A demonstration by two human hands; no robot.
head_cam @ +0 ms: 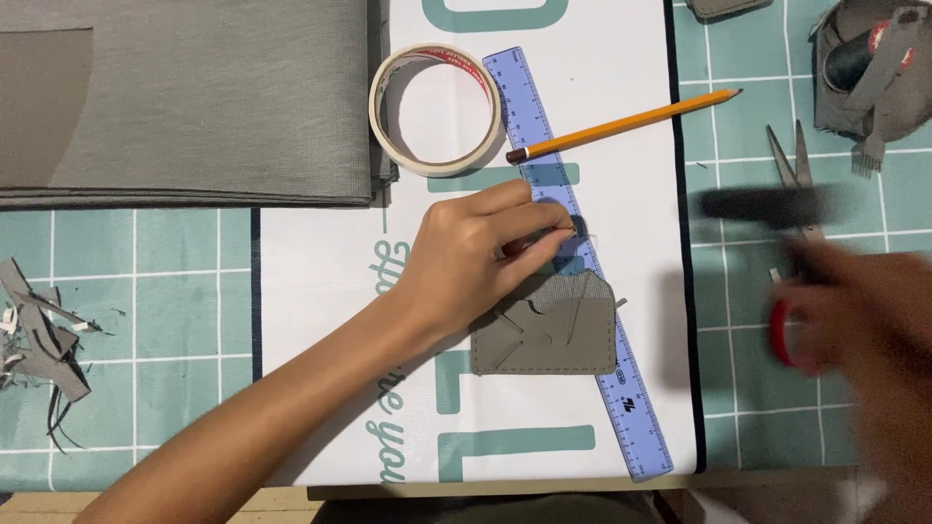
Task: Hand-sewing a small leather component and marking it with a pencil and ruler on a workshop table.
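Observation:
My left hand (476, 254) pinches a small dark tool (575, 230) with a reddish part, held upright at the top edge of a small grey leather piece (549, 340) with stitch holes along its border. That piece lies on a white printed sheet (621, 165), partly over a blue ruler (582, 252). My right hand (864, 311) is blurred by motion at the right. It grips a handle that ends in a dark bar-shaped head (762, 206), like a hammer, hovering to the right of the ruler.
A roll of masking tape (437, 109) and a yellow pencil (626, 121) lie above the left hand. Folded grey fabric (184, 97) fills the top left. Scissors (794, 165) with red handles, grey scraps (39, 340) and a grey holder (869, 68) sit on the teal cutting mat (155, 291).

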